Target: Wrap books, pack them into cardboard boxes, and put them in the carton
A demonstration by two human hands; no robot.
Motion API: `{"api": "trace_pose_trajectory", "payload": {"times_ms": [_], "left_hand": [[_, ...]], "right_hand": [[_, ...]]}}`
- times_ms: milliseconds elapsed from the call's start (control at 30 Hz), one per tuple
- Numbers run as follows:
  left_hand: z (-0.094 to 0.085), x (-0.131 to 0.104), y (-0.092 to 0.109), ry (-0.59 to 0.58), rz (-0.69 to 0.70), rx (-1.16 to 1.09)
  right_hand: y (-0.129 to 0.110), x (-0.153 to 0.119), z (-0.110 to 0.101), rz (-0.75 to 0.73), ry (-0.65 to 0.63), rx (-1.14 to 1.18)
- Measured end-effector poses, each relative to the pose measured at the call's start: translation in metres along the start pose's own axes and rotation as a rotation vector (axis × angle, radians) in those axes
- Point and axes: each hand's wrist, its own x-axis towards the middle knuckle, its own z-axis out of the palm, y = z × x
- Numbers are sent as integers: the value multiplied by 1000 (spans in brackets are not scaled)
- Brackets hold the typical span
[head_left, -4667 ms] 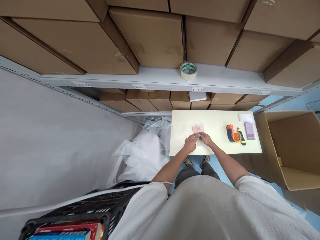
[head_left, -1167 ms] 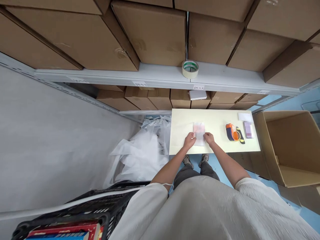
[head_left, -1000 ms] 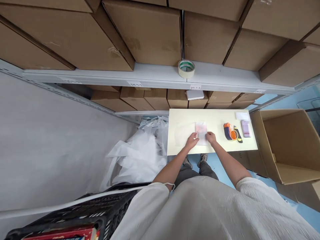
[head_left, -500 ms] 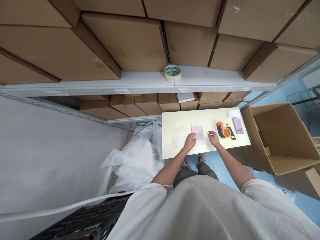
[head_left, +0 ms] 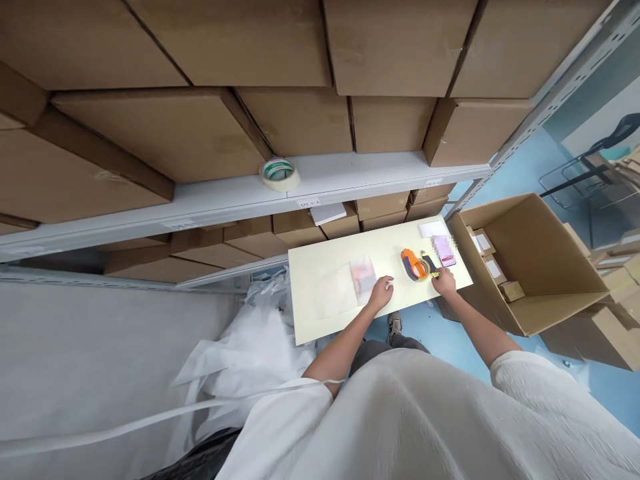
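Observation:
A pale yellow table (head_left: 310, 280) stands before me. My left hand (head_left: 382, 292) hovers over it with fingers curled and apart, holding nothing, just right of a pink printed packet (head_left: 363, 279). A translucent sheet (head_left: 334, 293) lies left of the packet. My right hand (head_left: 443, 283) is closed at the lower end of a black and yellow cutter (head_left: 429, 264). Left of the cutter, an orange tape dispenser (head_left: 413, 264) lies on the table. Beyond my right hand are a purple phone (head_left: 444, 251) and a small white sheet (head_left: 431, 229).
An open cardboard box (head_left: 565, 300) with small boxes inside stands right of the table. Ahead, a shelf (head_left: 350, 172) bears large cartons and a tape roll (head_left: 279, 175). White plastic sheeting (head_left: 245, 353) is heaped at the left.
The view has swung to the right. My left hand has come away from the pink packet. My right hand has moved right, past the tape dispenser, to the cutter.

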Motion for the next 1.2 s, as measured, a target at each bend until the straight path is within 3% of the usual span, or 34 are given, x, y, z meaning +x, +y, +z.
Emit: {"api": "trace_pose_trajectory", "payload": {"times_ms": [233,567,800,900,1000,1100,1200], "left_hand": [[25,4,0,7,-57,63],[31,9,3,22,-106,125],[29,7,12,46,-98,98],[22,4,13,66,-75,70],[10,-1,11,90,-70,67],[-9,-9,5,120,-77,65],[-37,-24,-10,153,-80,62]], "right_hand": [[8,23,10,-151,-92,-148],[13,38,16,-221,-100,-121],[11,47,-10,-187,95,163],[-13,48,-29,-210,105,417],[-53,41,-40,-243,-4,604],[-101,19,-34,-258,-161,682],[-146,-11,-13,-271,-309,749]]}}
